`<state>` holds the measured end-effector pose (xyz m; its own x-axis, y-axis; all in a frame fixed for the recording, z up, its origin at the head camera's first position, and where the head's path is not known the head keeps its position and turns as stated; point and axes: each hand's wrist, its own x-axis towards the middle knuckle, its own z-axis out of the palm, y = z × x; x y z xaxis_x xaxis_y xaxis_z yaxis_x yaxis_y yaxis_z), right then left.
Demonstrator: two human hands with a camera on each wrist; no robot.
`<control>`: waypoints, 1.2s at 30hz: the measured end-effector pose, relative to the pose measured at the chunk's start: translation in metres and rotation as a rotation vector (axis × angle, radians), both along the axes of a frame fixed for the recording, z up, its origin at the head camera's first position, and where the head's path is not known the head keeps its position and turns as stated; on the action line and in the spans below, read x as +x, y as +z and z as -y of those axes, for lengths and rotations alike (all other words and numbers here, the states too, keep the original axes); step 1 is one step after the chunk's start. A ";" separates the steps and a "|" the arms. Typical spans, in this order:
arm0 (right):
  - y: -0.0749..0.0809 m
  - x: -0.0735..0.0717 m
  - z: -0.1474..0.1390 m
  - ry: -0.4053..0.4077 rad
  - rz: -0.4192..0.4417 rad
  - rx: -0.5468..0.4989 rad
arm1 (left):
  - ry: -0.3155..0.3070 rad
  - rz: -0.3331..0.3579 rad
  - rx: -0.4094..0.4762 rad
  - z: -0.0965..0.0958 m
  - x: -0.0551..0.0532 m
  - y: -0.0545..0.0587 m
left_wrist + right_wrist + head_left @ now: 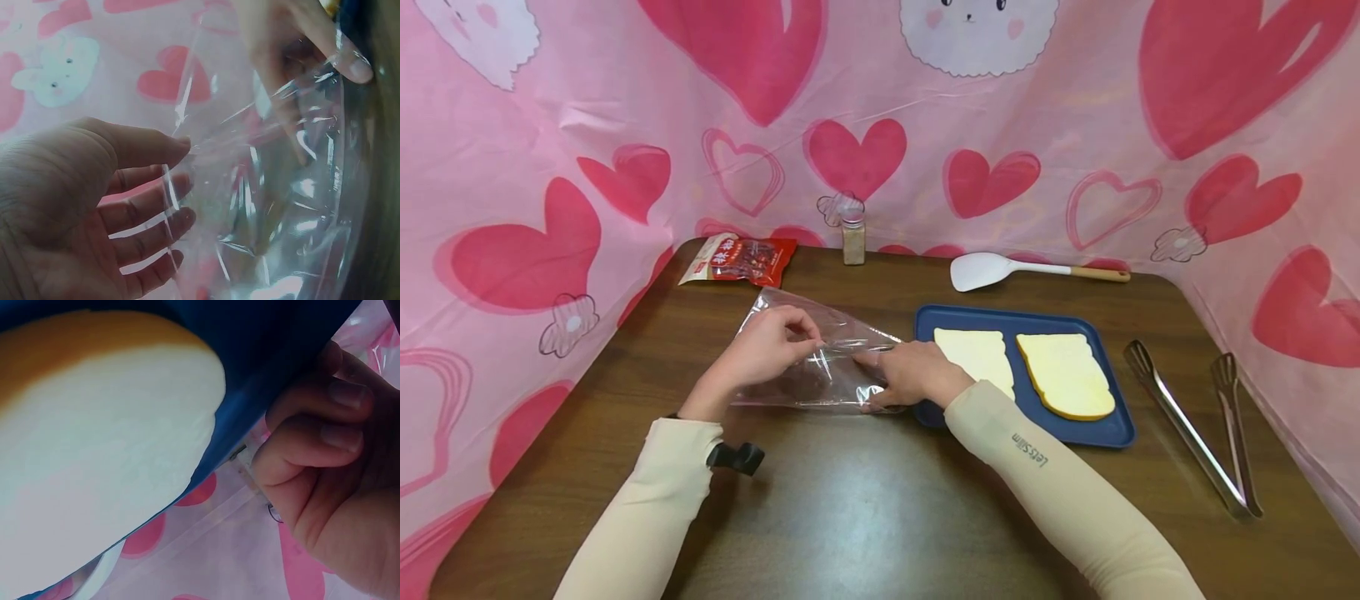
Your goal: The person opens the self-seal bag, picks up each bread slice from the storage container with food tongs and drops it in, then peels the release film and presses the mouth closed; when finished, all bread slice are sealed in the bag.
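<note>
A clear plastic bag (842, 379) lies over the left middle of the table, its upper layer lifted in creases. My left hand (778, 337) pinches the bag's raised film between thumb and fingertips. In the left wrist view, the thumb (153, 147) of that hand bears on the film's edge, the other fingers behind it. From the other side my right hand (913, 373) reaches onto the bag, index finger and thumb spread apart on the plastic. The right wrist view shows its other fingers (319, 425) bent inward, beside the blue tray (250, 369).
Two bread slices (1066, 377) lie on the blue tray (1022, 314), under and beyond my right forearm. Metal tongs (1195, 433) rest spread at the right. Along the back are a red snack packet (748, 260), a seasoning jar (853, 242) and a white spatula (985, 271).
</note>
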<state>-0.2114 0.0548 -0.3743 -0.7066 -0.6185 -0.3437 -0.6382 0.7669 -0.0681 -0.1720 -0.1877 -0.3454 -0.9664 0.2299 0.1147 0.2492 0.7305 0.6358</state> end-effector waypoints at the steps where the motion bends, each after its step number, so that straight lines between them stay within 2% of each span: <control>1: 0.000 0.000 0.000 -0.005 0.003 -0.004 | -0.006 -0.002 0.006 0.000 0.002 0.002; 5: 0.002 0.001 -0.001 -0.024 0.016 -0.012 | -0.017 -0.001 0.002 -0.001 0.006 0.009; 9: 0.002 0.000 -0.001 -0.024 0.005 0.002 | -0.009 -0.006 -0.014 -0.001 0.004 0.010; 15: 0.000 -0.002 0.000 -0.020 0.028 0.009 | -0.005 0.037 0.009 0.005 -0.001 -0.001; 19: 0.000 -0.002 -0.001 -0.029 0.045 -0.004 | -0.024 0.060 0.023 0.010 -0.004 -0.008; 27: 0.000 -0.001 -0.001 -0.025 0.048 -0.024 | -0.094 0.032 0.021 0.020 -0.006 -0.013; 32: 0.000 -0.001 -0.001 -0.026 0.042 -0.022 | -0.082 0.013 0.009 0.019 -0.007 -0.013; 36: 0.000 -0.001 -0.002 -0.025 0.049 -0.031 | -0.045 0.011 0.016 0.016 -0.006 -0.008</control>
<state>-0.2123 0.0566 -0.3738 -0.7049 -0.6118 -0.3588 -0.6142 0.7796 -0.1227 -0.1781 -0.2042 -0.3538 -0.9564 0.2713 0.1080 0.2744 0.7085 0.6502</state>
